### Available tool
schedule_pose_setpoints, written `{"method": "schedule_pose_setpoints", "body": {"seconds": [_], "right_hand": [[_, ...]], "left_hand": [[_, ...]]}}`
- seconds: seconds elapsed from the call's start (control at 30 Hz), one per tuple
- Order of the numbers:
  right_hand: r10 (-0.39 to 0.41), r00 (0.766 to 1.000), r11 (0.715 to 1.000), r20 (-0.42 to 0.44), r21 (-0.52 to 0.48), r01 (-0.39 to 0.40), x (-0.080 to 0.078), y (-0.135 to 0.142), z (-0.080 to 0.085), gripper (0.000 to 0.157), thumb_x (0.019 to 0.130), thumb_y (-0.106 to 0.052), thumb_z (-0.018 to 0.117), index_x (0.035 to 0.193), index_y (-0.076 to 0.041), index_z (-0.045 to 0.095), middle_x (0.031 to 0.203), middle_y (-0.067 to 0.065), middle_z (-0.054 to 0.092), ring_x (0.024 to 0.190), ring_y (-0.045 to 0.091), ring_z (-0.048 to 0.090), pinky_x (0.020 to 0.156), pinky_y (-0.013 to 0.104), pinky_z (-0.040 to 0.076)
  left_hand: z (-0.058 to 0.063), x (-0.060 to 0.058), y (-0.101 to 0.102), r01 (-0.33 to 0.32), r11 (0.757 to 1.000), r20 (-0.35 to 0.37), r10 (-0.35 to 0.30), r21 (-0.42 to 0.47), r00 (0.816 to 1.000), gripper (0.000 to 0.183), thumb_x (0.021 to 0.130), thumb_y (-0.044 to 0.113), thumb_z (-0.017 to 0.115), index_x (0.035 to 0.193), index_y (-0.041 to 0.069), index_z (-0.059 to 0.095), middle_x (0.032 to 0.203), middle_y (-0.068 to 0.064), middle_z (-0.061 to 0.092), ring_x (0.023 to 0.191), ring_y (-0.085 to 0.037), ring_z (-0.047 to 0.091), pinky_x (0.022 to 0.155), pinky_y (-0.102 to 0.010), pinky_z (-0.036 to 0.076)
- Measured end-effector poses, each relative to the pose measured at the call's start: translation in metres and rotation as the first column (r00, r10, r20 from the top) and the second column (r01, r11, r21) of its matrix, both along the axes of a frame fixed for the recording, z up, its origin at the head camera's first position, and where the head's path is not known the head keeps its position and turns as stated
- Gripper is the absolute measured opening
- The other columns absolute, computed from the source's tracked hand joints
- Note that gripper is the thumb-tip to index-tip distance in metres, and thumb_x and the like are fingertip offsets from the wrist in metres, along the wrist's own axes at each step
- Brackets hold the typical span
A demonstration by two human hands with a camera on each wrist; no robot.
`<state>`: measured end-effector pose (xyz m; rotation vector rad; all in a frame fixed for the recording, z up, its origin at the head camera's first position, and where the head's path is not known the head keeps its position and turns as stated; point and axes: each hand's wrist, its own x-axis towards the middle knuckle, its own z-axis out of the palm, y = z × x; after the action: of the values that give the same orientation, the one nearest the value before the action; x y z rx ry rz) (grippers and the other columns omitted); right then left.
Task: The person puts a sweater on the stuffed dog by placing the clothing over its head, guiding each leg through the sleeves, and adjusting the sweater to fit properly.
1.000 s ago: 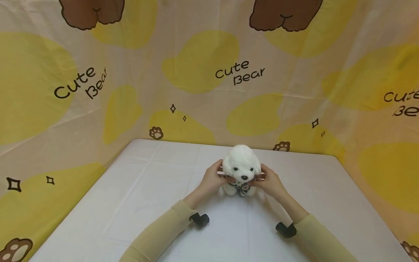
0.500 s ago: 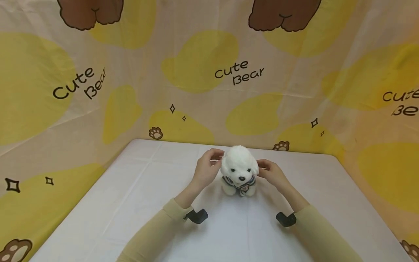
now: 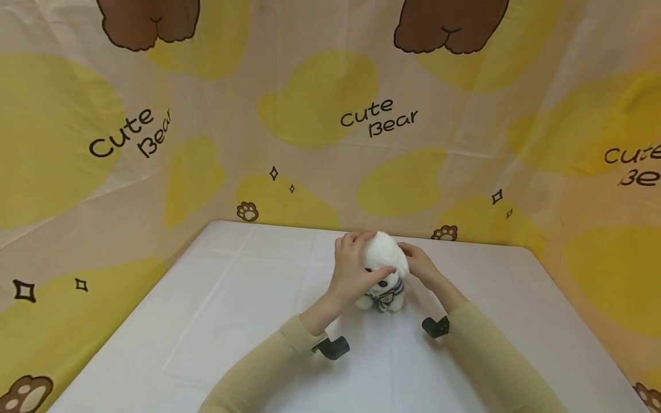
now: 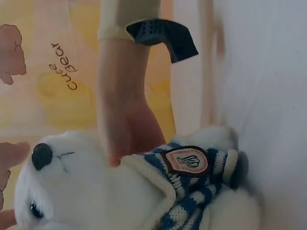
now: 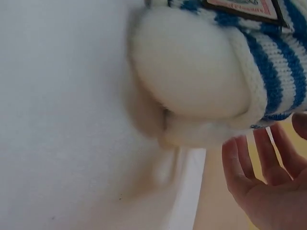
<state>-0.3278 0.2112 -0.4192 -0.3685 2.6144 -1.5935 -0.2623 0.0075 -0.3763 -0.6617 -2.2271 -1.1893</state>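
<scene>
A white plush dog point(image 3: 384, 252) in a blue-and-white striped knit sweater point(image 4: 192, 177) stands on the table, facing me. My left hand point(image 3: 353, 267) holds its head from the left, fingers curved over the top and side and thumb stretched across the face near the nose. At the dog's other side is my right hand point(image 3: 420, 265), its fingers reaching behind the head and partly hidden there. In the right wrist view the fingers of that hand point(image 5: 268, 182) are loosely extended beside the sweater. A round label point(image 4: 187, 160) shows on the sweater's front.
The white-covered table point(image 3: 232, 298) meets a patterned cloth backdrop point(image 3: 310, 115) at the back and sides. A black camera mount point(image 3: 333, 348) sits on my left wrist, with another mount point(image 3: 435, 327) on the right wrist.
Both hands first held the dog's sides, then loosened and rose beside its head. Now the left hand has moved right onto the head and face, and the right has slipped farther behind.
</scene>
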Motion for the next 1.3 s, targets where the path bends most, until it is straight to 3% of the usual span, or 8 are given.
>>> {"method": "schedule_pose_setpoints", "body": {"seconds": [0.17, 0.4, 0.57, 0.8, 0.93, 1.13, 1.23, 1.3], "right_hand": [[0.098, 0.993, 0.994, 0.066, -0.045, -0.095, -0.009, 0.003, -0.004, 0.046, 0.095, -0.022, 0.050, 0.134, 0.002, 0.047, 0.130, 0.022, 0.054, 0.109, 0.024, 0.053, 0.089, 0.036, 0.046], [0.168, 0.968, 0.985, 0.186, -0.080, -0.156, -0.012, 0.005, -0.005, 0.051, 0.098, -0.029, 0.047, 0.142, -0.004, 0.039, 0.136, 0.017, 0.049, 0.111, 0.021, 0.052, 0.094, 0.039, 0.044], [0.198, 0.957, 0.977, 0.210, -0.120, -0.176, -0.014, 0.004, -0.006, 0.049, 0.099, -0.027, 0.045, 0.142, -0.004, 0.039, 0.132, 0.014, 0.052, 0.109, 0.017, 0.053, 0.095, 0.039, 0.044], [0.178, 0.965, 0.982, 0.192, -0.094, -0.162, -0.010, 0.005, -0.011, 0.048, 0.099, -0.028, 0.045, 0.140, -0.003, 0.040, 0.139, 0.018, 0.046, 0.115, 0.023, 0.050, 0.096, 0.042, 0.044], [0.179, 0.965, 0.982, 0.193, -0.101, -0.162, -0.005, 0.006, -0.012, 0.046, 0.101, -0.026, 0.041, 0.140, -0.002, 0.039, 0.143, 0.020, 0.040, 0.118, 0.025, 0.050, 0.094, 0.041, 0.046], [0.185, 0.967, 0.981, 0.175, -0.087, -0.172, 0.007, 0.008, -0.009, 0.048, 0.100, -0.027, 0.044, 0.139, -0.001, 0.038, 0.142, 0.022, 0.041, 0.118, 0.032, 0.054, 0.096, 0.044, 0.047], [0.159, 0.972, 0.987, 0.170, -0.044, -0.154, 0.016, 0.008, -0.008, 0.048, 0.099, -0.031, 0.047, 0.138, -0.004, 0.040, 0.141, 0.020, 0.042, 0.116, 0.033, 0.057, 0.095, 0.044, 0.048], [0.142, 0.977, 0.990, 0.159, -0.019, -0.141, 0.023, 0.008, -0.007, 0.047, 0.099, -0.033, 0.048, 0.136, -0.004, 0.042, 0.140, 0.019, 0.044, 0.114, 0.033, 0.058, 0.093, 0.044, 0.049]], "left_hand": [[-0.001, 0.000, 0.004, -0.018, 1.000, 0.007, 0.017, 0.002, 1.000, 0.071, 0.065, 0.032, 0.086, 0.125, 0.010, 0.056, 0.121, -0.010, 0.050, 0.108, -0.027, 0.040, 0.086, -0.039, 0.038], [-0.002, -0.001, 0.003, -0.017, 1.000, 0.023, 0.017, 0.003, 1.000, 0.068, 0.066, 0.028, 0.085, 0.125, 0.009, 0.055, 0.122, -0.010, 0.050, 0.109, -0.027, 0.040, 0.088, -0.040, 0.040], [-0.001, -0.001, 0.000, -0.002, 1.000, 0.052, 0.001, 0.009, 0.999, 0.068, 0.066, 0.025, 0.085, 0.125, 0.009, 0.056, 0.122, -0.010, 0.051, 0.110, -0.026, 0.040, 0.088, -0.039, 0.041], [-0.001, -0.003, -0.007, 0.080, 0.997, 0.089, -0.080, 0.003, 0.993, 0.065, 0.069, 0.023, 0.082, 0.127, 0.010, 0.055, 0.125, -0.009, 0.051, 0.111, -0.025, 0.040, 0.088, -0.040, 0.045], [0.000, -0.011, -0.017, 0.150, 0.988, 0.099, -0.145, -0.047, 0.985, 0.066, 0.070, 0.023, 0.081, 0.129, 0.011, 0.054, 0.127, -0.008, 0.053, 0.113, -0.025, 0.042, 0.088, -0.041, 0.047], [0.006, -0.024, -0.035, 0.288, 0.955, 0.195, -0.271, -0.065, 0.943, 0.067, 0.072, 0.021, 0.081, 0.133, 0.016, 0.053, 0.134, -0.003, 0.052, 0.122, -0.024, 0.045, 0.094, -0.046, 0.046], [0.009, -0.032, -0.044, 0.375, 0.925, 0.266, -0.346, -0.067, 0.900, 0.068, 0.073, 0.021, 0.080, 0.135, 0.019, 0.052, 0.139, 0.000, 0.048, 0.125, -0.022, 0.045, 0.096, -0.044, 0.045], [0.010, -0.039, -0.051, 0.440, 0.896, 0.310, -0.405, -0.050, 0.860, 0.069, 0.073, 0.021, 0.080, 0.136, 0.021, 0.051, 0.141, 0.002, 0.047, 0.126, -0.020, 0.045, 0.096, -0.041, 0.045]]}}
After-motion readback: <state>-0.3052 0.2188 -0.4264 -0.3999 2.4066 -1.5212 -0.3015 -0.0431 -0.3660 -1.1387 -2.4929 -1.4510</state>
